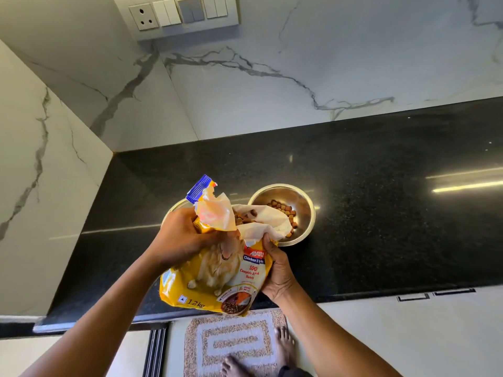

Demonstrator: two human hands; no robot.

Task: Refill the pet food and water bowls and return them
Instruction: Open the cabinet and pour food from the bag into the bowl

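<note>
Left hand (182, 236) grips bag (217, 281) (right (278, 270) too).

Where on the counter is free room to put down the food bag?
The counter is bare right of the kibble bowl, and in a strip between both bowls and the marble wall. Crowded: front left, where the bag, left hand, right hand and second bowl meet.

Two bare forearms, the left (109, 308) and the right (334, 330), are uncovered along all their visible length. The left hand (185, 238) and right hand (277, 270) are bare as well. Both feet (284, 346) are bare; a scrap of dark cloth (295, 372) shows beside the right one, at the lower edge
</note>
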